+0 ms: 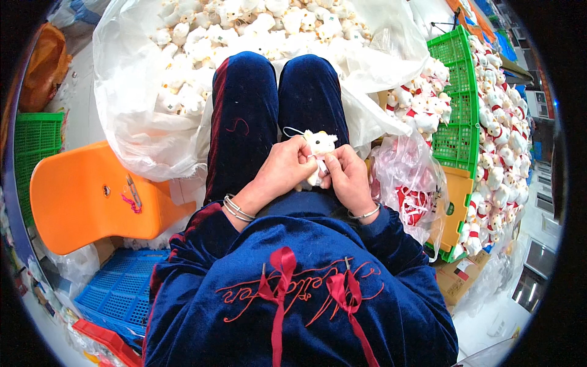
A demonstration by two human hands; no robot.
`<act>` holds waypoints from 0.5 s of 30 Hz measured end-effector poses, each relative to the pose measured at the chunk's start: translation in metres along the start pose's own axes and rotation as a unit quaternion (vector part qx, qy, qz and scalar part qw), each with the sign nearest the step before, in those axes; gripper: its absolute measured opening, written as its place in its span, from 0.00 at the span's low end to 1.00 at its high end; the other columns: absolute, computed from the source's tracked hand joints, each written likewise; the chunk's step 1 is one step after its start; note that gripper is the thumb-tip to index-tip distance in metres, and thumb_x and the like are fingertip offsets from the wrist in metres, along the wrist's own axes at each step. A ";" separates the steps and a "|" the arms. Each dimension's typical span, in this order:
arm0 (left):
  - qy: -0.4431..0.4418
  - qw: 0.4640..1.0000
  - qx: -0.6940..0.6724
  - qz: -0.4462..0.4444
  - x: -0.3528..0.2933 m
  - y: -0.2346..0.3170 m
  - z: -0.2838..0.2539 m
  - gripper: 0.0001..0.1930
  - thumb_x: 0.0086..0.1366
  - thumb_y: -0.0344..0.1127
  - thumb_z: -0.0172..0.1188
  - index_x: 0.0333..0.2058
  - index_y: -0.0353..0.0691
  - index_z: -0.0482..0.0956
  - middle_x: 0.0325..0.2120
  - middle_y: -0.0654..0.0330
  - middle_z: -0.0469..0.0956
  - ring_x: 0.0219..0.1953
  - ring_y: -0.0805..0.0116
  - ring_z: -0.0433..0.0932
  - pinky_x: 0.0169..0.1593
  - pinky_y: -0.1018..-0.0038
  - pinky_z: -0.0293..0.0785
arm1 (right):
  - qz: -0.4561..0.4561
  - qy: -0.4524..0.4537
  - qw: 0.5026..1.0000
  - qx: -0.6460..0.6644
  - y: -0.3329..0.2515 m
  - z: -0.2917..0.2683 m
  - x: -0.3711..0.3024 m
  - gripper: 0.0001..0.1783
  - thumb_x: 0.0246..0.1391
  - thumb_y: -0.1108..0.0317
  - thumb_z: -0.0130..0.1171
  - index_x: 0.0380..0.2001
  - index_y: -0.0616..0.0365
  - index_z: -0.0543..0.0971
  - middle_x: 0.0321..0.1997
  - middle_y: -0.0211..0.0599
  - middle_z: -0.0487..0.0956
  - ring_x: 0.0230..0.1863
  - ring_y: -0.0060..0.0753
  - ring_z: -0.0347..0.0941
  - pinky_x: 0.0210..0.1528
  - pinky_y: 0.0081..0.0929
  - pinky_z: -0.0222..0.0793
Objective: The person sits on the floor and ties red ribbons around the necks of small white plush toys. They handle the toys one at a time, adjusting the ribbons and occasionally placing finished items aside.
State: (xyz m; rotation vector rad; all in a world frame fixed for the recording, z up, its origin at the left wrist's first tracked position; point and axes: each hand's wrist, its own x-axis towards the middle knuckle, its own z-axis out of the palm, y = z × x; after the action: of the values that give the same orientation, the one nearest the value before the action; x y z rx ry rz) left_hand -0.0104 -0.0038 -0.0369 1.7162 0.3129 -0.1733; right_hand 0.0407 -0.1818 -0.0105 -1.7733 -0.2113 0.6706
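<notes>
A small white plush toy [320, 144] with a dark eye and fluffy ears is held upright over my lap, just beyond my waist. My left hand [282, 164] is closed, pinching it at the neck from the left. From the other side my right hand [350, 178] grips it, thumb pressed against its front. Something thin and pale shows between the fingertips at the neck, too small to make out. A thin pale loop of cord [293, 131] sticks out left of the toy's head. The lower body is partly hidden by my fingers.
A large clear plastic bag [131, 116] of white plush toys lies beyond my knees. At left stands an orange chair [79, 196] bearing snips [134, 191], near a blue crate [119, 287]. Right are a bag of red pieces [409, 177], a green crate [461, 104] and red-trimmed toys [498, 153].
</notes>
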 end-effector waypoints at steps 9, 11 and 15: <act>-0.070 0.997 -0.005 0.031 -0.018 -0.013 -0.013 0.35 0.55 0.43 0.72 0.57 0.30 0.70 0.38 0.55 0.78 0.38 0.69 0.77 0.45 0.73 0.75 | -0.001 0.026 0.999 0.024 -0.008 -0.017 -0.008 0.12 0.73 0.65 0.47 0.36 0.61 0.75 0.28 0.27 0.76 0.21 0.12 0.63 0.22 0.16 0.60; -0.070 0.994 0.029 0.075 -0.018 -0.017 -0.011 0.37 0.55 0.40 0.73 0.60 0.30 0.68 0.46 0.53 0.78 0.48 0.66 0.78 0.54 0.70 0.75 | -0.009 0.018 0.999 0.031 -0.006 -0.017 -0.005 0.12 0.73 0.65 0.47 0.37 0.61 0.75 0.28 0.27 0.75 0.22 0.12 0.64 0.24 0.15 0.61; -0.062 0.997 -0.001 0.051 -0.019 -0.004 -0.010 0.39 0.53 0.42 0.73 0.60 0.30 0.68 0.50 0.46 0.78 0.52 0.59 0.79 0.58 0.67 0.74 | -0.005 -0.014 0.998 0.068 -0.005 -0.016 -0.001 0.12 0.72 0.65 0.49 0.38 0.61 0.76 0.29 0.25 0.75 0.23 0.12 0.65 0.26 0.15 0.61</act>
State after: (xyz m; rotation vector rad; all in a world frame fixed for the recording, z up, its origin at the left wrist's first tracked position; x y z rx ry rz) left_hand -0.0308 0.0050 -0.0335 1.7073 0.1323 -0.2040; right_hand 0.0501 -0.1940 -0.0028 -1.6318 -0.1885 0.6876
